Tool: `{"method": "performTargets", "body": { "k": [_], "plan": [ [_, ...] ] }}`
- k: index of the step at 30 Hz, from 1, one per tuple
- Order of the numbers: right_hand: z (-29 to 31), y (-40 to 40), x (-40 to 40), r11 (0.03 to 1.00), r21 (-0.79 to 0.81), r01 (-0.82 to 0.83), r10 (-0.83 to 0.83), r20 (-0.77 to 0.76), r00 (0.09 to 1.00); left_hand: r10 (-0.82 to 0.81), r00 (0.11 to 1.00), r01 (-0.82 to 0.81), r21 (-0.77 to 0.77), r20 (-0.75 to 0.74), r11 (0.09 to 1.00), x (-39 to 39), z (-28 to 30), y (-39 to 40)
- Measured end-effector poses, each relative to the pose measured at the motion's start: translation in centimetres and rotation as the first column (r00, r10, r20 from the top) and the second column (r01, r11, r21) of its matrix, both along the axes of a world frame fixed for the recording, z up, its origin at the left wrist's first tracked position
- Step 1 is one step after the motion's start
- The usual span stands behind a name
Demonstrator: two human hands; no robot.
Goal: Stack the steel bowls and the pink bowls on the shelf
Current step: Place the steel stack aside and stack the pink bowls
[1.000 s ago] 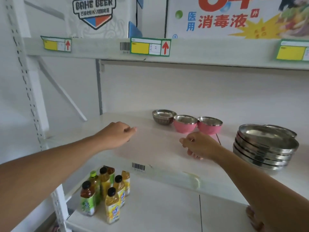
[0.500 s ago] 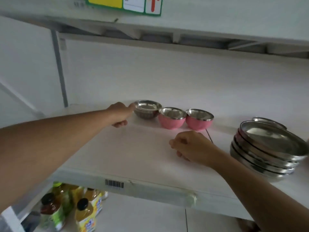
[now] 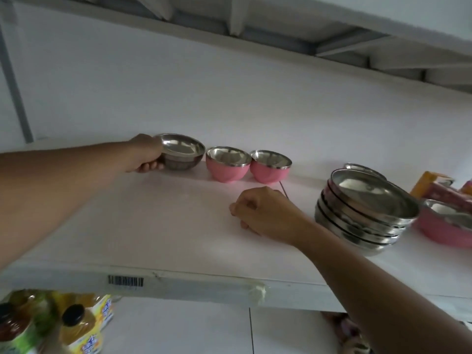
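A small steel bowl (image 3: 181, 154) stands at the back of the white shelf (image 3: 163, 226), and my left hand (image 3: 145, 155) grips its left side. Two pink bowls with steel insides sit right of it in a row: one (image 3: 227, 167) touching the steel bowl, the other (image 3: 270, 167) beside that. My right hand (image 3: 263, 210) rests on the shelf in front of the pink bowls, fingers curled, nothing visible in it. A stack of several larger steel bowls (image 3: 362, 213) stands at the right.
A wide pink bowl (image 3: 444, 226) lies at the far right edge, with coloured boxes (image 3: 434, 186) behind it. The upper shelf's underside (image 3: 281, 29) hangs close overhead. Juice bottles (image 3: 76, 330) stand on the lower shelf at the bottom left.
My left hand reached further back and closed on the steel bowl's left side. The view moved closer and tilted up. My right hand stayed where it was on the shelf.
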State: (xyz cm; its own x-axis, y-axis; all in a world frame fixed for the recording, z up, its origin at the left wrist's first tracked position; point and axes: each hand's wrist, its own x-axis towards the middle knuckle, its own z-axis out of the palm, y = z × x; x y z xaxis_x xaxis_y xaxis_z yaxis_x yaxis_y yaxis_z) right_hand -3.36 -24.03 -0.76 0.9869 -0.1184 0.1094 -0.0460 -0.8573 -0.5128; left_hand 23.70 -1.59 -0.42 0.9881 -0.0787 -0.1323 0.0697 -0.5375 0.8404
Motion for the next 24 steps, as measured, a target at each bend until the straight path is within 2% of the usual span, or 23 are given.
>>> {"method": "performTargets", "body": {
  "k": [6,14,18,24],
  "plan": [
    [-0.7,-1.8,-0.5,0.998,-0.014,-0.059,0.060,0.060,0.996,0.074,0.997,-0.074,-0.006,-0.013,0.997,-7.5,1.1,5.3],
    [-0.1,-2.3,-3.2,0.945,-0.216,-0.245,0.259,0.034,0.965,0.124,0.987,-0.124,0.003,-0.107,0.992,-21.0,1.2,10.0],
    [0.7,-1.8,-6.6,0.957,-0.177,-0.230,0.236,0.016,0.972,0.097,0.987,-0.106,-0.073,-0.125,0.992,-25.1,1.4,9.8],
    [2.1,-2.0,-13.4,0.978,-0.124,-0.169,0.178,0.057,0.982,-0.034,0.998,0.026,-0.163,-0.045,0.986,-29.1,2.3,5.4]
  ]
}}
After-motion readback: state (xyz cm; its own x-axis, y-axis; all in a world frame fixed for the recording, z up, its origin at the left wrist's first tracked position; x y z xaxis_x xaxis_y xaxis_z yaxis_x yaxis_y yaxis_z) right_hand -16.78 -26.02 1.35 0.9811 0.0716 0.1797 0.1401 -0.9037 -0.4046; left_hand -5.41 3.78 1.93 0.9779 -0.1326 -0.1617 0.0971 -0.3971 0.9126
